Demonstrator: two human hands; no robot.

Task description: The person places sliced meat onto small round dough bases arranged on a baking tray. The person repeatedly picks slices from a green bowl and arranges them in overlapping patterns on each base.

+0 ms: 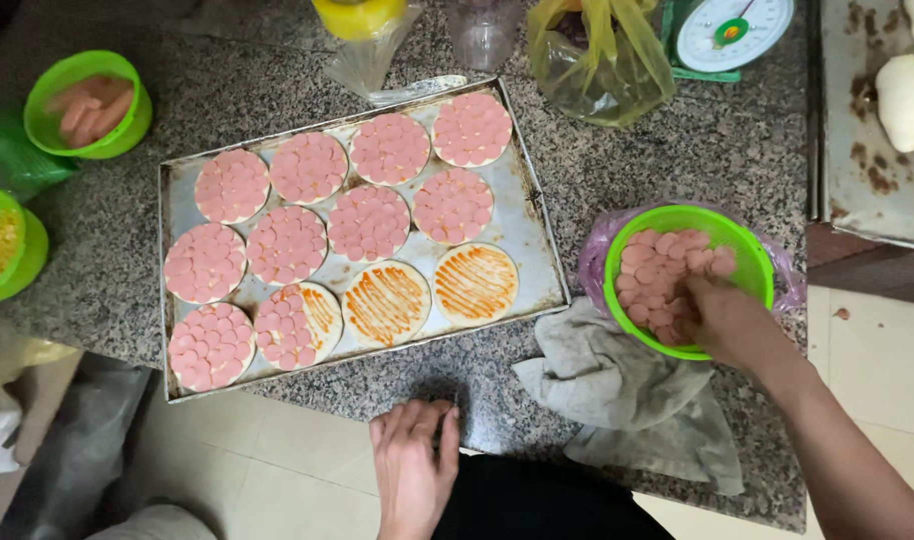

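Note:
A metal baking tray (537, 215) on the granite counter holds several round dough bases. Most are covered with pink sausage slices (287, 243). Two bases (475, 282) carry only orange sauce stripes, and one (299, 323) is half covered with slices. My right hand (722, 318) reaches into a green bowl of sausage slices (667, 265) right of the tray, fingers among the slices. Whether it grips any is hidden. My left hand (414, 462) rests flat on the counter's front edge, below the tray, holding nothing.
A grey cloth (627, 395) lies below the green bowl. At left stand a green bowl of whole sausages (85, 102) and a green bowl of corn (2, 245). A yellow bag (597, 50), a kitchen scale (732, 30) and a second tray with dough (902, 100) are at the back right.

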